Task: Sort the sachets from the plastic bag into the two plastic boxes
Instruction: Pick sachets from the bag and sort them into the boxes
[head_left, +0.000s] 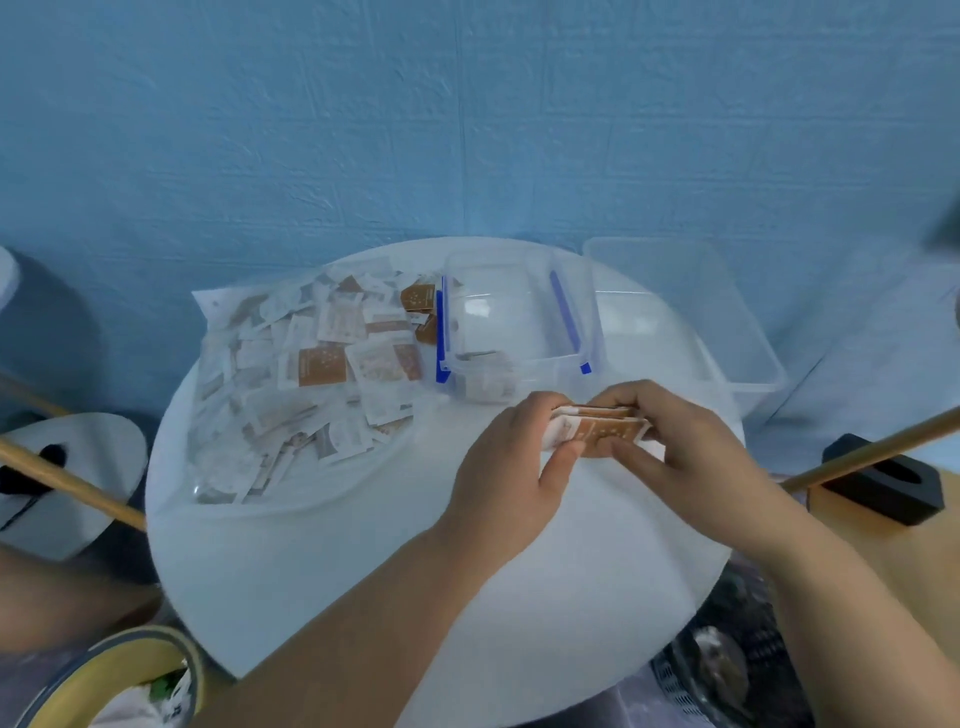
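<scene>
Both hands, left (511, 457) and right (675, 441), were clamped on a small stack of sachets (597, 428); light, thin and slippery, they looked best pinched by the edges.

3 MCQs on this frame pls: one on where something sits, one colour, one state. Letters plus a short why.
1. Where does the clear plastic bag of sachets lie on the round white table?
A. left of the clear box with clips
B. inside that box
C. on the floor

2. What colour are the clips on the small clear plastic box?
A. red
B. blue
C. green

3. What are the two hands doing?
A. resting flat on the table
B. closing a lid
C. holding a small stack of brown and white sachets between them

Answers:
1 A: the bag spreads over the table's left side, beside the box.
2 B: blue strips run down the box's sides.
3 C: the left hand and the right hand both grip the stack, in front of the box.
</scene>
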